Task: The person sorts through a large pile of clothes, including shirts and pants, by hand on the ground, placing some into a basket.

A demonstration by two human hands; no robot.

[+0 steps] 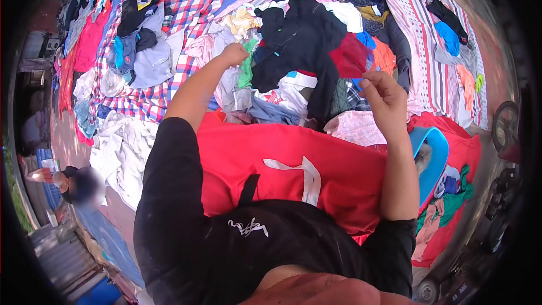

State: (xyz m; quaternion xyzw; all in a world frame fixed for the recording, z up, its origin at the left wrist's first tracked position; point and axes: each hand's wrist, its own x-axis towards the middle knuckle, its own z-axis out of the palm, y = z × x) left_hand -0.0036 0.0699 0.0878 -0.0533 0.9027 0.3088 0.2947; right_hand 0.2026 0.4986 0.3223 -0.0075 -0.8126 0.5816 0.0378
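Note:
A black garment [299,34] lies spread over a heap of mixed clothes in front of me. My left hand [234,55] is closed at the heap's left side, next to a bright green cloth [247,65]. What its fingers hold, if anything, is hidden. At the right, my right hand [387,97] has thumb and forefinger pinched together by the lower corner of a dark red cloth [350,56]. I cannot make out what is between those fingertips. A white garment with a red print [276,99] sits below the black one.
Red fabric [248,147] with white straps lies between me and the heap. Beside my right forearm stands a blue plastic tub [435,141]. A checked cloth [192,0] with clothes spreads at the left. Another person [82,186] is at the lower left.

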